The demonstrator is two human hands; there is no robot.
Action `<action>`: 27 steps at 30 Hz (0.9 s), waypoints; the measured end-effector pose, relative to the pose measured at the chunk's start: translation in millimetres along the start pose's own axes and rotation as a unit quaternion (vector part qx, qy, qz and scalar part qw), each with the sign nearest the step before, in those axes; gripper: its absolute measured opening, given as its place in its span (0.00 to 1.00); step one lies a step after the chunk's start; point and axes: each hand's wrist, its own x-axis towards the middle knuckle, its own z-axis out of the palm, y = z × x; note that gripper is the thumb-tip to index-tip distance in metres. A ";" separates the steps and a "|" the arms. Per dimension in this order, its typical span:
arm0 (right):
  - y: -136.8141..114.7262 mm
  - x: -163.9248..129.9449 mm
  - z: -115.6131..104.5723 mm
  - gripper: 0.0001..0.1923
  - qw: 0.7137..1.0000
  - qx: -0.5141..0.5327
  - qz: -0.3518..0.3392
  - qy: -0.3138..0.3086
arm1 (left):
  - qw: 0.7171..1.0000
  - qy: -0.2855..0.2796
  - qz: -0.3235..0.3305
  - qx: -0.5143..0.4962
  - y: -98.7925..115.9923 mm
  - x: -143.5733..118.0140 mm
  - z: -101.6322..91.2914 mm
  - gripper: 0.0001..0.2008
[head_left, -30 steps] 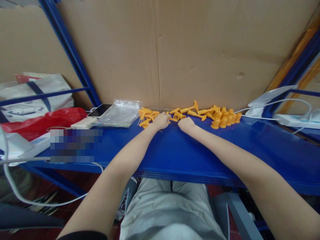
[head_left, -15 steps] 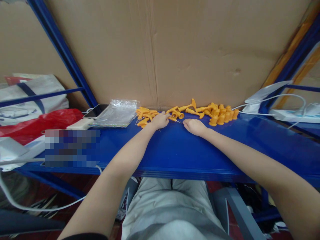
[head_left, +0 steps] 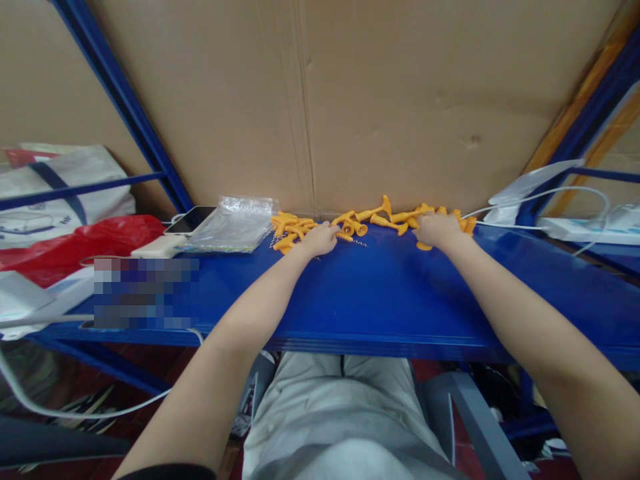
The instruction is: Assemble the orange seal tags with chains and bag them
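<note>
Small orange plastic parts lie in a row along the back of the blue shelf, against a cardboard wall. My left hand rests on the shelf with its fingers curled at an orange piece in the middle of the row; whether it grips the piece I cannot tell. My right hand lies over the upright orange cones at the right end, hiding most of them. A short metal chain lies on the shelf between the hands. More loose orange parts are piled left of my left hand.
A clear plastic bag, a phone and a white power bank lie at the back left. A red bag sits further left. White cables and a power strip are at the right. Blue rack posts frame the cardboard.
My right hand has slid right from the middle of the row onto the upright cones. My left hand has stayed in place.
</note>
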 end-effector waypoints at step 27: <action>-39.1 -0.1 21.7 0.16 0.961 0.230 -0.129 0.086 | 1.000 0.001 0.003 0.020 5.1 -3.6 -2.8 0.16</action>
